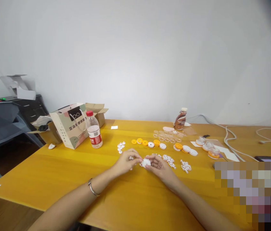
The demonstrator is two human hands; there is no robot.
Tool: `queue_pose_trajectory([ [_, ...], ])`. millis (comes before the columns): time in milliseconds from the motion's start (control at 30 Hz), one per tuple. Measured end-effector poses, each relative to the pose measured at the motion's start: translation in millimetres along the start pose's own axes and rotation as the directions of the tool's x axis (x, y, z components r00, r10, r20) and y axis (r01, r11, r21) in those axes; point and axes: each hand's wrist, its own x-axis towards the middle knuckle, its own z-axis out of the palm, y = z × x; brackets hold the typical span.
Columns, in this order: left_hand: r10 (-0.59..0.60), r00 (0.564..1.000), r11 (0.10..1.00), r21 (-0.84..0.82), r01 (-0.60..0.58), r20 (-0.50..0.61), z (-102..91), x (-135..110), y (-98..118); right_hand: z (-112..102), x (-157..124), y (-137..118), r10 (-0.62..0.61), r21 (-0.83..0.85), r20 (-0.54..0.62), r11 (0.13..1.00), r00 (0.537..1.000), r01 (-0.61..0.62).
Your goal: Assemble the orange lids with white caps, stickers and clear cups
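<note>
Both my hands meet over the middle of the yellow table (53, 173). My right hand (159, 166) is curled round a small white round plastic part (146, 162). My left hand (127, 162), with a bracelet on its wrist, pinches at the left side of that part with its fingertips together. Small white flat pieces (169, 158) lie just right of my hands, and a few tiny white pegs (120, 147) lie behind the left hand.
A row of orange and white discs (147, 143) and clear rings (166, 136) lies behind. A water bottle (94, 130), a paper bag (70, 123), a cardboard box (99, 112) stand at left, a brown bottle (180, 119) at back. Cables (231, 138) trail at right.
</note>
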Motion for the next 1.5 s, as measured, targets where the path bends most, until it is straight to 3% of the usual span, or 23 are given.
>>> queue_pose_trajectory([
  [100, 0.018, 1.000, 0.982, 0.189, -0.014, -0.015, -18.9, 7, -15, -4, 1, 2, 0.016, 0.010, -0.024, 1.000, 1.000, -0.016],
  [200, 0.012, 0.995, 0.913, 0.405, -0.050, 0.096, -32.9, 10, -30, -6, 2, 3, 0.026, 0.005, -0.032, 1.000, 0.999, -0.026],
  [300, 0.009, 0.985, 0.854, 0.510, -0.097, 0.172, -36.4, 10, -39, -6, 1, 2, 0.026, 0.004, -0.028, 1.000, 0.999, -0.026],
  [933, 0.077, 0.950, 0.753, 0.607, -0.254, 0.302, -34.5, 9, -37, -8, 0, 1, 0.045, 0.007, 0.017, 0.999, 0.999, -0.045],
  [1267, 0.169, 0.918, 0.815, 0.473, -0.335, 0.359, -34.0, 10, -44, -10, 3, 7, 0.086, 0.003, 0.059, 0.996, 0.994, -0.087],
  [1500, 0.190, 0.889, 0.717, 0.560, -0.416, 0.417, -32.8, 12, -40, -9, 2, 4, 0.110, 0.009, 0.069, 0.994, 0.992, -0.111],
])
